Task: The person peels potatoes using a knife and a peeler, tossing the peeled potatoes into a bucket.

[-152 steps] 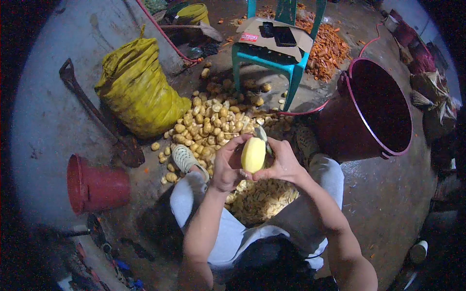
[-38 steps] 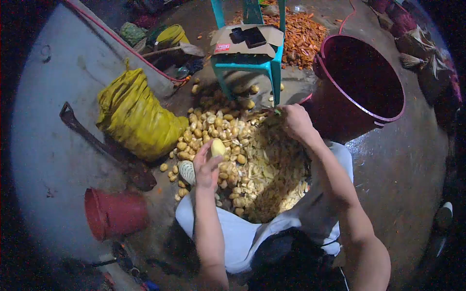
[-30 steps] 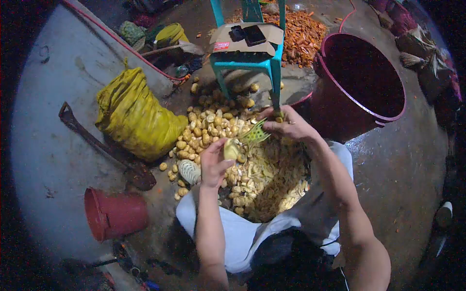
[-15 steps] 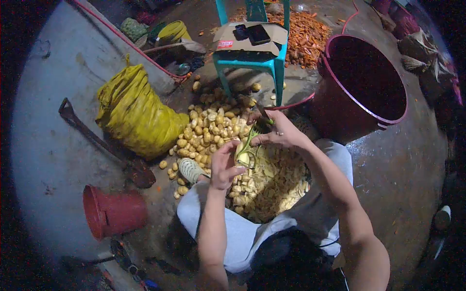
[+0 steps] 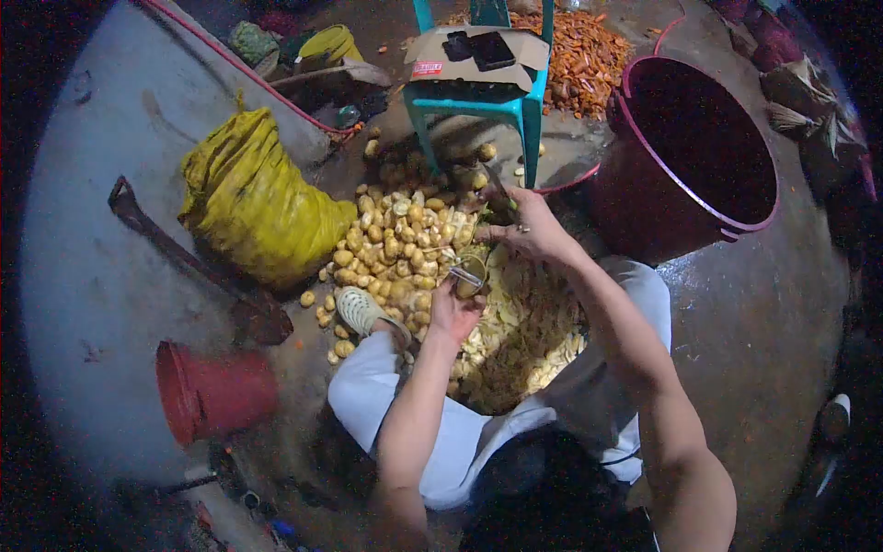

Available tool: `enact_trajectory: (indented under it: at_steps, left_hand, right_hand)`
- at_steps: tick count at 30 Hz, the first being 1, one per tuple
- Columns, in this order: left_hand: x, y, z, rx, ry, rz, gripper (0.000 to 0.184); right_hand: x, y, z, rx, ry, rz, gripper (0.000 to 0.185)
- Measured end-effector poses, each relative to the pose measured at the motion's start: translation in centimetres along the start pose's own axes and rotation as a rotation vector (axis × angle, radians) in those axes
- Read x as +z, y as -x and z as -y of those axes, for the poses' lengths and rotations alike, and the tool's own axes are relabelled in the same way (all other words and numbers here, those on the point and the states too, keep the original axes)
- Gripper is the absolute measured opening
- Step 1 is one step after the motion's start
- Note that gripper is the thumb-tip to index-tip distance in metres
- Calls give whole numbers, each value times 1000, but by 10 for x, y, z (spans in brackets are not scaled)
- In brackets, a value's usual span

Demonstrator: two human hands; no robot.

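My left hand point(image 5: 455, 315) is closed round a potato point(image 5: 473, 286), palm turned up, over the pile between my legs. Across the potato lies the shiny metal blade of a peeler point(image 5: 466, 276) with a thin greenish frame. My right hand point(image 5: 533, 230) is closed just above and to the right, on what looks like the peeler's handle; its fingers partly hide it. A dark, blade-like piece point(image 5: 500, 189) sticks up from that hand. Beyond lie whole potatoes point(image 5: 395, 235), and below them pale peeled pieces and peelings point(image 5: 501, 340).
A yellow sack point(image 5: 262, 202) and a shovel point(image 5: 179, 253) lie left, above a red bucket point(image 5: 221, 391). A teal chair point(image 5: 529, 129) carries cardboard and dark devices. Orange pieces point(image 5: 589, 64) are heaped behind it. A large maroon tub point(image 5: 635, 193) stands right.
My left hand has turned palm up, with the potato shifted and the peeler's metal blade now showing across it. My right hand has moved slightly up and right.
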State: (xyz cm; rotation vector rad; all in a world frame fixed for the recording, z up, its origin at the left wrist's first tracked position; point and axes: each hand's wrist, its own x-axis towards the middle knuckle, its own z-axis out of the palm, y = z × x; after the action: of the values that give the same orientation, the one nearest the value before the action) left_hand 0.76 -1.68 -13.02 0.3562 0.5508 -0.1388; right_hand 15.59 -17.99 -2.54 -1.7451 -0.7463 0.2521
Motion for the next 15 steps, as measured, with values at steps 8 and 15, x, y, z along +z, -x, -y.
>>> enact_trajectory:
  at_steps: [8, 15]
  left_hand:
    - [66, 33, -21, 283, -256, 27, 32]
    - [54, 22, -26, 172, 9, 81, 23]
  right_hand:
    - [-40, 0, -2, 84, 172, -164, 42]
    - [-4, 14, 1, -115, 120, -58, 58]
